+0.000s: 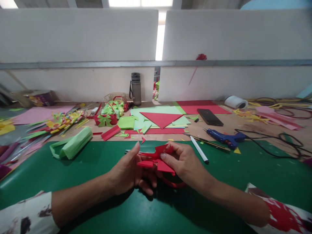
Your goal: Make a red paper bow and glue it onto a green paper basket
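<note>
A folded red paper piece (pixel 157 159) with several pointed flaps is held between both hands above the green cutting mat (pixel 97 182). My left hand (pixel 129 172) supports it from the left with fingers curled underneath. My right hand (pixel 182 162) pinches its right side with thumb and fingers. A red scissor handle loop (pixel 174 184) shows beneath my right hand.
A white pen (pixel 199 149), a blue glue gun (pixel 225 138) with black cord, and a black phone (pixel 209 117) lie to the right. Red and green paper sheets (pixel 161 118), a rolled green paper (pixel 75 144), a red paper basket (pixel 107 117) and a grey bottle (pixel 136 88) sit behind.
</note>
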The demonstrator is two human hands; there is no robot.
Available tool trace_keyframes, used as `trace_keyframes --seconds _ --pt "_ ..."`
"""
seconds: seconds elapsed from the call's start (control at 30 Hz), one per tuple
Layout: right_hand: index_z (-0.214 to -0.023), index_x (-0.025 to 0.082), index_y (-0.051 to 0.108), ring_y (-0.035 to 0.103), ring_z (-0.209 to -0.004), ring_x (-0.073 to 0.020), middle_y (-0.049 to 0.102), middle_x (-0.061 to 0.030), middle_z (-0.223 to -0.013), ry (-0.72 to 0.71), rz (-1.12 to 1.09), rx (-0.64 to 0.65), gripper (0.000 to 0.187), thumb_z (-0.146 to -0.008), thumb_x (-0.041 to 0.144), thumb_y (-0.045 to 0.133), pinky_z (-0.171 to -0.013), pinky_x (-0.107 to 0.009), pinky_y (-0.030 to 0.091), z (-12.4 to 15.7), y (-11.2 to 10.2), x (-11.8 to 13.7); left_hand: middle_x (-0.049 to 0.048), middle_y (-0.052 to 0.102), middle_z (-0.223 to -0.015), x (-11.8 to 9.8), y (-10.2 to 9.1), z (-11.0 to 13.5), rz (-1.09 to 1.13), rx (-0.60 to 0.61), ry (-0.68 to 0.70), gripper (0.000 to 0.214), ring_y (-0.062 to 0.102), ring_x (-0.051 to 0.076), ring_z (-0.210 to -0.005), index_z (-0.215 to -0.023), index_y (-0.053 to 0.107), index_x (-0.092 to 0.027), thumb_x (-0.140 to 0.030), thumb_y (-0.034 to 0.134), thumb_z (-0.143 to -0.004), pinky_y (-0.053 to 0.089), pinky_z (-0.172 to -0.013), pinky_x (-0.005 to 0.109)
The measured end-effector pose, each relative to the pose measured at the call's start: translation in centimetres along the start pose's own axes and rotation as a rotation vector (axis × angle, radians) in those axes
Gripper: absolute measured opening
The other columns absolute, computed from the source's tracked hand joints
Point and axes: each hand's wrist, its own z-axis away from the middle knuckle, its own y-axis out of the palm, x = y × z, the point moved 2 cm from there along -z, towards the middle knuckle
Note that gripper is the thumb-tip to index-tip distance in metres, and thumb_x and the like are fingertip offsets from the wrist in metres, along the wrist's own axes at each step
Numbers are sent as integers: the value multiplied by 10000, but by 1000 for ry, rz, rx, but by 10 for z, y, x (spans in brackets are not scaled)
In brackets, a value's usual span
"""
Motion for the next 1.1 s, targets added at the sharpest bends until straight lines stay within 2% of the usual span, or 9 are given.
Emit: trace_keyframes --seconds 0.1,0.27,0.33,0.5,0.63,0.77,0.93,1.1 --pt "-731 177 591 562 -612 -158 622 -12 -661 -32 63 -35 134 -810 276 548 -584 -277 437 1 0 -1 128 648 -869 0 2 1 -39 -18 90 695 614 203 -711 -979 653 -111 -742 494 -736 534 -564 301" --pt "-759 180 603 594 -627 -169 654 -22 -695 -52 117 -39 127 -825 269 542 -582 -277 446 0 3 -5 115 644 -876 2 6 3 -95 -110 126 388 604 176 -709 -966 647 -108 -424 687 -744 523 -564 272" --pt "-761 184 601 595 -613 -163 658 -17 -693 -81 156 -43 130 -840 260 531 -577 -271 443 0 3 -5 94 646 -848 1 8 5 -67 -148 145 382 612 179 -703 -1016 623 -134 -364 710 -724 527 -558 280" --pt "-795 194 607 595 -630 -140 654 1 -708 -259 241 -72 125 -871 211 509 -612 -250 442 2 3 1 93 643 -823 -5 13 7 -15 -153 172 494 626 199 -700 -1078 576 -135 -417 708 -695 532 -549 300" --pt "-819 200 611 592 -635 -135 653 8 -713 -335 286 -104 106 -870 185 520 -604 -238 440 4 2 2 76 631 -805 -7 13 6 -25 -198 170 488 623 199 -702 -1069 564 -133 -293 739 -643 531 -547 302" --pt "-837 197 609 594 -657 -139 651 3 -731 -409 319 -126 89 -873 190 528 -614 -242 439 4 4 0 72 627 -823 -10 16 6 -35 -220 182 413 613 186 -704 -1021 598 -132 -253 715 -644 531 -559 304" --pt "-846 194 599 590 -704 -155 631 -17 -769 -424 336 -128 75 -879 204 532 -646 -261 439 5 5 0 69 649 -827 -13 20 5 -115 -348 167 363 616 198 -745 -943 647 -140 -155 675 -581 518 -567 286" --pt "-824 208 575 579 -750 -160 619 -16 -807 -403 255 -112 82 -879 205 515 -701 -273 443 5 5 5 52 638 -720 -12 21 1 -239 -400 211 219 584 158 -664 -773 672 -116 -224 713 -587 475 -555 239"
